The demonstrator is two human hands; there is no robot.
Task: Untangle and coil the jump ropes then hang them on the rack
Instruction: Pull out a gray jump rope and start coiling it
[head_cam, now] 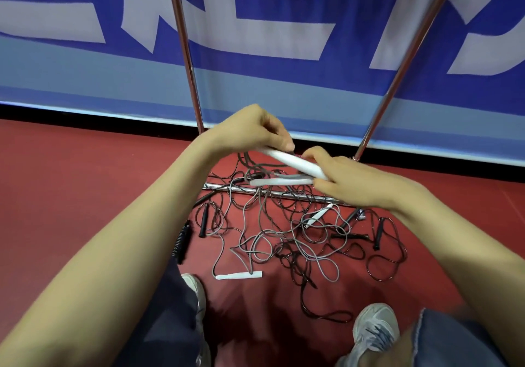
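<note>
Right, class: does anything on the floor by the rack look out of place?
Yes. The jump ropes lie in one knotted heap on the red floor, some loops draped over the rack's bottom bar, loose handles scattered among them.

Red floor (71, 196) meets a blue banner (284, 88) with white lettering.

Tangled ropes (298, 241) on floor (85, 184) before rack (272, 191)
</note>
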